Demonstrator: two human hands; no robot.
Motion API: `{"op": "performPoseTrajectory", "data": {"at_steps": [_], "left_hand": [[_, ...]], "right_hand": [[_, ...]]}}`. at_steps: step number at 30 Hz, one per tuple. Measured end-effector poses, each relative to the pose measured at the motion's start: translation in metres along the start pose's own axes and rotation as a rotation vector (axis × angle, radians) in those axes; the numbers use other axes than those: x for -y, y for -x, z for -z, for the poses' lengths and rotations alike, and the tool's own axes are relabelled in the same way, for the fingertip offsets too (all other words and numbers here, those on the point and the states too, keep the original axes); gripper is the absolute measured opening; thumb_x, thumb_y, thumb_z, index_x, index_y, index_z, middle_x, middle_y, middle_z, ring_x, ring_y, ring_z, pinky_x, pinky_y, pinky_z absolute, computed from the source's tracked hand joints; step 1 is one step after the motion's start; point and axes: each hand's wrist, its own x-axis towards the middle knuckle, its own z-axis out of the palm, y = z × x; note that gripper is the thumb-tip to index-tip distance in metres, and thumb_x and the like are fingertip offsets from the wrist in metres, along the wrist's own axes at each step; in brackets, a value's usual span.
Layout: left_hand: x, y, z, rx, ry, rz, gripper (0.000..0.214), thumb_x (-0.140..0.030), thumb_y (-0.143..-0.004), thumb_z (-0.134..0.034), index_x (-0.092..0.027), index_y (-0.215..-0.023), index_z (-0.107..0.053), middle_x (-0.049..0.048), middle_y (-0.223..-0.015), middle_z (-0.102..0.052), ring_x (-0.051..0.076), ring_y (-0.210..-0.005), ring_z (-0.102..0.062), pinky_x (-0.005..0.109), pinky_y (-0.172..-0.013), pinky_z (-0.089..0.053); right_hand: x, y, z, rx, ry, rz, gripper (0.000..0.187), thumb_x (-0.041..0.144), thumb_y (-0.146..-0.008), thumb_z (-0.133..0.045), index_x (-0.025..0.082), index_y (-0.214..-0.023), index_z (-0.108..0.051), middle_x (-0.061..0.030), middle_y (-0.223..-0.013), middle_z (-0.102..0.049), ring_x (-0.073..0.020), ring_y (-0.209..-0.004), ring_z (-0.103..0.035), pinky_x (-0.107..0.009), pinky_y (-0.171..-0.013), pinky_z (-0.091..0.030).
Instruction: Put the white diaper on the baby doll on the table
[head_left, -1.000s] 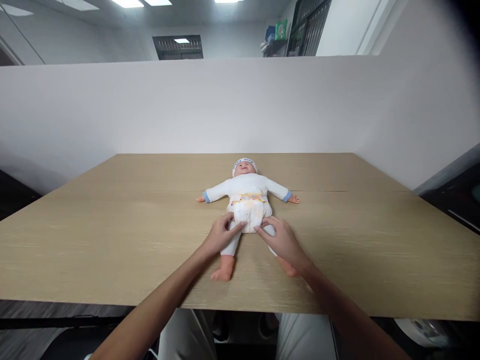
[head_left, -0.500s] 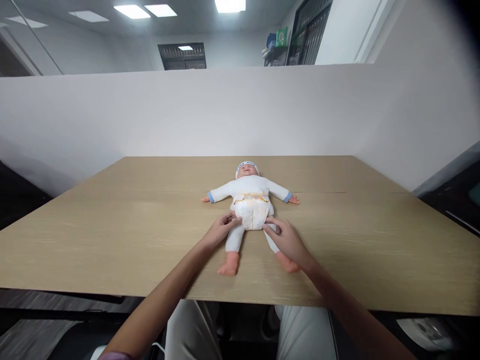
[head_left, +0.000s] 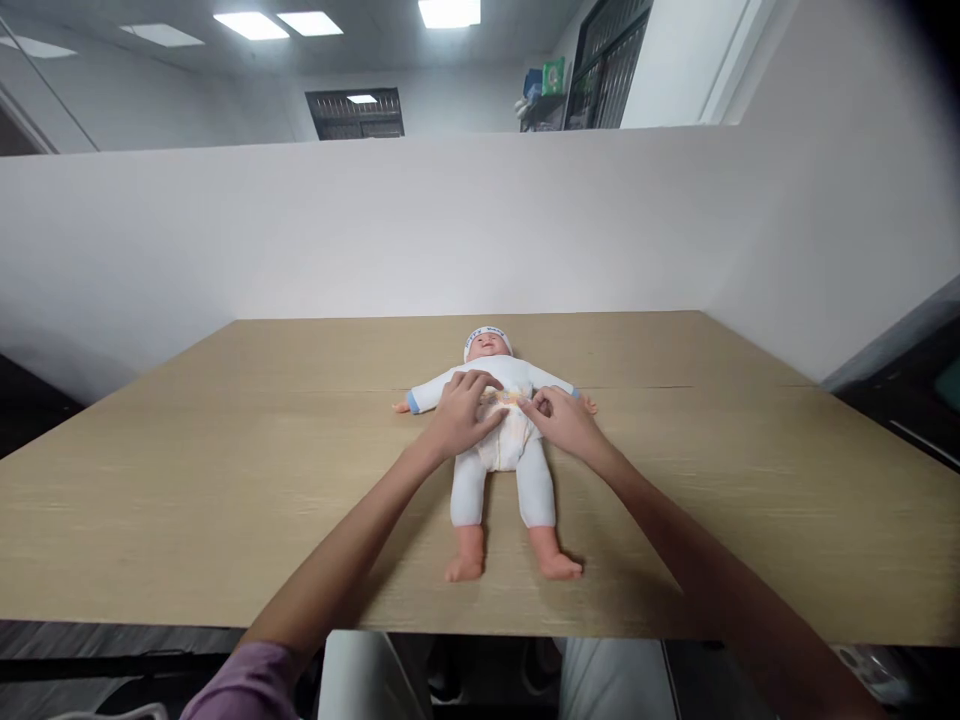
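Note:
A baby doll (head_left: 466, 490) in a white suit with blue cuffs and a white headband lies on its back, feet toward me. Around its hips is a white diaper (head_left: 506, 445) with an orange-patterned waistband. My left hand (head_left: 463, 415) rests over the doll's side at the waist, fingers spread and thumb apart on the diaper's front. On the other side, my right hand (head_left: 564, 420) has thumb and forefinger pinched at the waistband's edge. What lies under the left palm is hidden.
The doll lies on a wide wooden table (head_left: 225, 480). A white partition wall (head_left: 465, 230) rises behind its far edge. Dark equipment (head_left: 911, 370) stands at the right side. My knees (head_left: 611, 680) are below the near edge.
Both hands have moved up from the leg openings to the diaper's waistband. The left hand has spread its fingers. The doll's legs now lie closer together and nearer to me.

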Motion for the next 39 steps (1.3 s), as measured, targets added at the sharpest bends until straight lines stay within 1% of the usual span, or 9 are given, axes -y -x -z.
{"op": "performPoseTrajectory", "data": {"at_steps": [4, 12, 19, 24, 27, 30, 34, 37, 39], "left_hand": [[0.008, -0.026, -0.017, 0.124, -0.056, 0.009, 0.035, -0.047, -0.091, -0.067, -0.029, -0.122, -0.064, 0.008, -0.129, -0.062, 0.033, -0.117, -0.05, 0.049, -0.103, -0.039], [0.004, -0.032, -0.038, 0.072, -0.142, 0.102, 0.052, -0.066, -0.077, -0.078, -0.033, -0.117, -0.072, 0.0098, -0.128, -0.057, 0.039, -0.118, -0.044, 0.055, -0.1, -0.032], [0.001, -0.033, -0.038, 0.072, -0.139, 0.146, 0.048, -0.056, -0.074, -0.081, -0.03, -0.112, -0.07, 0.0094, -0.126, -0.058, 0.037, -0.115, -0.045, 0.052, -0.095, -0.034], [0.002, -0.031, -0.039, 0.069, -0.131, 0.167, 0.043, -0.047, -0.07, -0.083, -0.028, -0.106, -0.068, 0.0092, -0.124, -0.059, 0.037, -0.114, -0.044, 0.051, -0.095, -0.034], [0.003, -0.03, -0.039, 0.075, -0.118, 0.163, 0.047, -0.047, -0.07, -0.084, -0.028, -0.111, -0.069, 0.0101, -0.126, -0.058, 0.038, -0.115, -0.044, 0.053, -0.096, -0.033], [0.004, -0.029, -0.039, 0.086, -0.1, 0.166, 0.051, -0.053, -0.074, -0.082, -0.031, -0.119, -0.069, 0.01, -0.129, -0.058, 0.039, -0.119, -0.044, 0.054, -0.098, -0.033], [0.004, -0.03, -0.034, 0.114, -0.063, 0.185, 0.049, -0.05, -0.076, -0.081, -0.035, -0.122, -0.069, 0.0089, -0.13, -0.057, 0.039, -0.122, -0.044, 0.056, -0.102, -0.033], [0.01, -0.028, -0.024, 0.172, 0.09, 0.154, 0.058, -0.051, -0.076, -0.082, -0.035, -0.129, -0.065, 0.008, -0.132, -0.058, 0.038, -0.124, -0.046, 0.055, -0.104, -0.035], [0.022, -0.024, -0.016, 0.167, 0.273, 0.136, 0.059, -0.054, -0.083, -0.076, -0.033, -0.136, -0.06, 0.0072, -0.137, -0.059, 0.034, -0.125, -0.049, 0.048, -0.105, -0.04]], "right_hand": [[-0.013, -0.017, -0.007, 0.123, -0.048, 0.045, 0.041, 0.052, -0.1, -0.046, 0.024, -0.07, -0.049, 0.0016, -0.069, -0.058, -0.0167, -0.065, -0.051, -0.031, -0.064, -0.037], [-0.044, -0.015, 0.032, 0.157, -0.158, 0.057, 0.04, 0.054, -0.101, -0.045, 0.023, -0.078, -0.057, 0.0028, -0.07, -0.052, -0.0164, -0.066, -0.046, -0.029, -0.063, -0.035], [-0.007, -0.033, 0.009, 0.277, -0.12, 0.136, 0.035, 0.044, -0.101, -0.046, 0.023, -0.074, -0.054, 0.003, -0.072, -0.053, -0.0158, -0.068, -0.048, -0.03, -0.065, -0.035], [0.003, -0.034, -0.007, 0.198, -0.095, 0.141, 0.028, 0.036, -0.097, -0.051, 0.024, -0.072, -0.05, 0.0025, -0.071, -0.053, -0.0168, -0.069, -0.049, -0.031, -0.066, -0.039], [0.0, -0.017, -0.006, 0.071, -0.121, 0.189, 0.018, 0.038, -0.098, -0.055, 0.023, -0.089, -0.061, -0.0035, -0.09, -0.063, -0.0213, -0.085, -0.059, -0.035, -0.079, -0.048], [-0.002, 0.007, -0.006, 0.021, -0.148, 0.251, 0.027, 0.039, -0.102, -0.05, 0.025, -0.119, -0.067, -0.0091, -0.123, -0.067, -0.0268, -0.118, -0.06, -0.044, -0.104, -0.047], [-0.005, 0.03, -0.012, 0.065, -0.093, 0.351, 0.048, 0.04, -0.105, -0.044, 0.028, -0.151, -0.052, -0.0066, -0.156, -0.053, -0.0283, -0.146, -0.044, -0.052, -0.123, -0.033], [-0.009, 0.032, -0.015, 0.1, -0.081, 0.409, 0.053, 0.041, -0.106, -0.041, 0.029, -0.157, -0.044, -0.0043, -0.161, -0.049, -0.0271, -0.151, -0.039, -0.052, -0.125, -0.031], [-0.014, 0.029, -0.014, 0.093, -0.095, 0.441, 0.052, 0.039, -0.107, -0.038, 0.03, -0.158, -0.043, -0.0029, -0.162, -0.048, -0.026, -0.152, -0.038, -0.051, -0.126, -0.03]]}}
